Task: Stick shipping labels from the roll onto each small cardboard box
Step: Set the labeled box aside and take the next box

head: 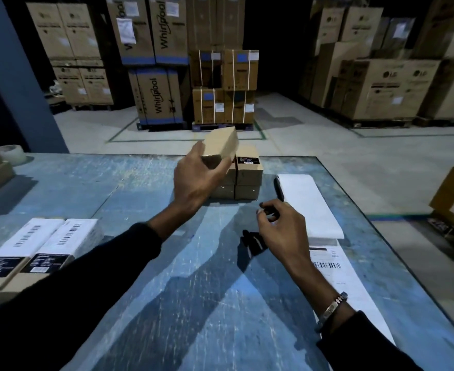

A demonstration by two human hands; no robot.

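Note:
My left hand holds a small plain cardboard box tilted in the air, just above a stack of small boxes at the table's far middle. One stacked box carries a black label on top. My right hand hovers low over the table with fingers curled and apart, holding nothing I can make out. The label strip lies unrolled along the right side, with a printed barcode label near my right wrist. Two boxes with white barcode labels lie at the near left.
The worn blue table ends at its right edge close to the label strip. A tape roll and stacked cardboard sit at the far left. Large appliance cartons on pallets fill the warehouse floor beyond.

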